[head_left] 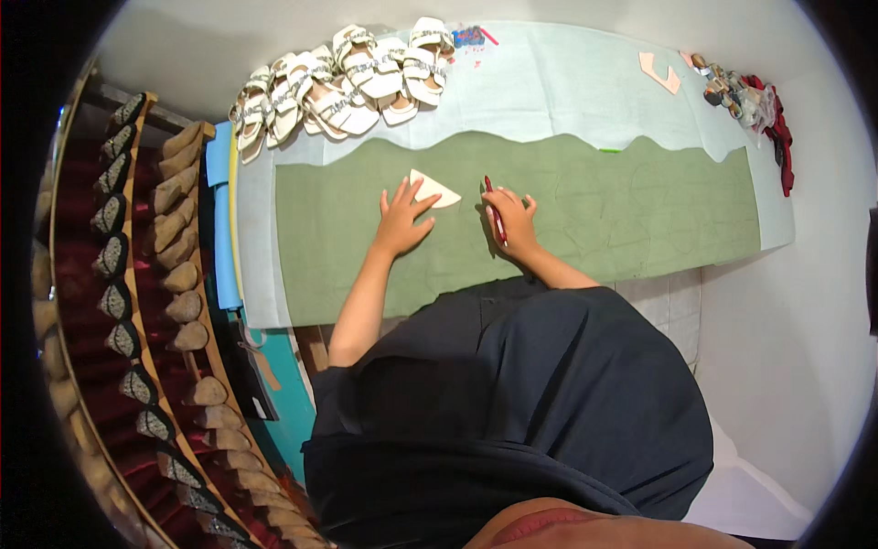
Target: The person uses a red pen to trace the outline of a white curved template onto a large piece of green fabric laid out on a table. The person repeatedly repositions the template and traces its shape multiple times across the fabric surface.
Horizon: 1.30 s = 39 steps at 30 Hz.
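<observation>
A sheet of green material [338,247] with a wavy far edge lies across the table in front of me. My left hand [402,224] rests on it with fingers spread, the fingertips on a small cream pattern piece [436,190] with a pointed tip and a curved edge. To the right of that piece, my right hand [514,224] is closed round a dark red pen [497,222], resting on the sheet. Faint drawn outlines show on the sheet's right part.
White strappy sandals [343,105] stand in a group at the back left. Another cream pattern piece [660,73] lies at the back right, near a pile of small items [732,96] and dark red cloth [782,137]. A green strip [610,150] lies by the wavy edge. Shelves of shoe lasts [187,306] flank my left.
</observation>
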Motion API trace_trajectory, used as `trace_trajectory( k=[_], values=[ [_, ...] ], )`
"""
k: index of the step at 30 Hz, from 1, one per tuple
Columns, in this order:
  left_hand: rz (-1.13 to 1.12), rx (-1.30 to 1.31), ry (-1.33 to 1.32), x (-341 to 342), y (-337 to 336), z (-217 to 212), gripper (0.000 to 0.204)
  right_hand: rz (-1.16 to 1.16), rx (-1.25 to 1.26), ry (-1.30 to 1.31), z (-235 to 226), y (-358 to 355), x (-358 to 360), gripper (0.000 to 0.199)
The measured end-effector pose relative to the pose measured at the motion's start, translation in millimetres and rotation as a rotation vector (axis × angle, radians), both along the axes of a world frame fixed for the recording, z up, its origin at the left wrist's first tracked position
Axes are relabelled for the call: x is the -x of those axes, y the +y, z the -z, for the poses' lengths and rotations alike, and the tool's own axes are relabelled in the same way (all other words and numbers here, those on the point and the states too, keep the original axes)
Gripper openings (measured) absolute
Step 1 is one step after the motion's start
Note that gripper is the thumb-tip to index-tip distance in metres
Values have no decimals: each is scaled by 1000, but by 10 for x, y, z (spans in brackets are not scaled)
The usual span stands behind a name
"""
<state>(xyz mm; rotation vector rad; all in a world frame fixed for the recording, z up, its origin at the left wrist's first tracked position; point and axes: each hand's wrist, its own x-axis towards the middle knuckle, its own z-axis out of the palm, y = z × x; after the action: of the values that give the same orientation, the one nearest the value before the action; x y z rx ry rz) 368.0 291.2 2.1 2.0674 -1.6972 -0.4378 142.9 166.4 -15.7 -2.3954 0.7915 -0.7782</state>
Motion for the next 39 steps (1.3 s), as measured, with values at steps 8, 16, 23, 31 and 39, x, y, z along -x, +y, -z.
trace_trajectory(
  k=[8,16,23,31,39],
  values=[
    [-261,-138,-166,85,-149,102,65,-42,-20,59,-27,9,-14,28],
    [-291,-139,-60,17,-185,-21,72,-6,-7,49,-9,-16,-46,28],
    [-260,-124,-110,-111,-170,-10,69,40,22,25,18,-12,-76,28],
    [-390,-57,-54,232,-157,-6,66,7,17,78,20,-27,-55,29],
    [-428,8,-40,125,-97,160,49,-43,5,154,-3,-33,-72,29]
  ],
)
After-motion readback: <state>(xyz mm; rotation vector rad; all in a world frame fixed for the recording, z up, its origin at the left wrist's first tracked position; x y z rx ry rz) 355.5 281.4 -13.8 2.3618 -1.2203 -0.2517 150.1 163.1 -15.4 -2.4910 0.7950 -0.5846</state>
